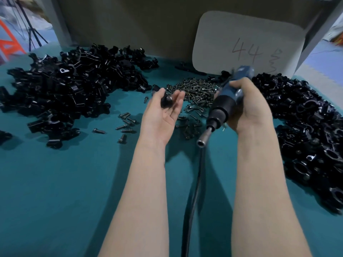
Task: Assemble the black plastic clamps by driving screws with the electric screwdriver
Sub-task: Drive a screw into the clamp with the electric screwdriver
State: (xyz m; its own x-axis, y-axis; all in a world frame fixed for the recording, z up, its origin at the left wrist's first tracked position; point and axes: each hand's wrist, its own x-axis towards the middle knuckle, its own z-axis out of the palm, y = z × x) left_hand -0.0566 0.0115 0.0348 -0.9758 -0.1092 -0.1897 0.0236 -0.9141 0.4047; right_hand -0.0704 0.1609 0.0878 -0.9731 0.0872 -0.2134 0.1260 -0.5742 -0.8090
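A worker's left hand (pixel 163 115), palm up and fingers relaxed, cradles a small black clamp (pixel 165 102) with a screw head showing. The right hand (pixel 248 108) grips the blue electric screwdriver (pixel 222 106); seating its steel socket on that screw likely comes next. Glossy clamp piles (pixel 65 86) flank a heap of dull screws (pixel 196 89).

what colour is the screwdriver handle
The electric screwdriver handle is blue, black toward the chuck; head view.
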